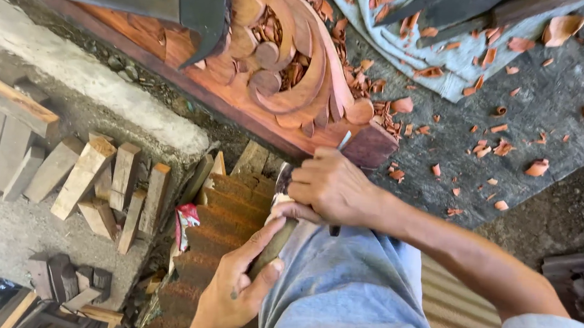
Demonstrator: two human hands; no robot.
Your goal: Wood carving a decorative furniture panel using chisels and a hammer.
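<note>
My right hand [331,187] is closed around a slim metal tool [343,141]. Its grey tip sticks out above my knuckles, just below the corner of a carved reddish wood panel [290,83]. Lower down, my left hand [234,285] grips a dark olive handle [273,247] over my lap. The handle's grey metal end [283,180] runs up against my right hand. The two hands touch around these tools, and how the tools meet is hidden. My leg in blue jeans [345,289] lies under both hands.
Reddish wood chips [502,146] litter the grey bench top [546,98] and a grey cloth [447,59]. A dark metal tool [200,10] rests on the panel's top. Pale wood blocks [102,179] lean on a concrete ledge at left. Stepped reddish wood [228,207] stands below the panel.
</note>
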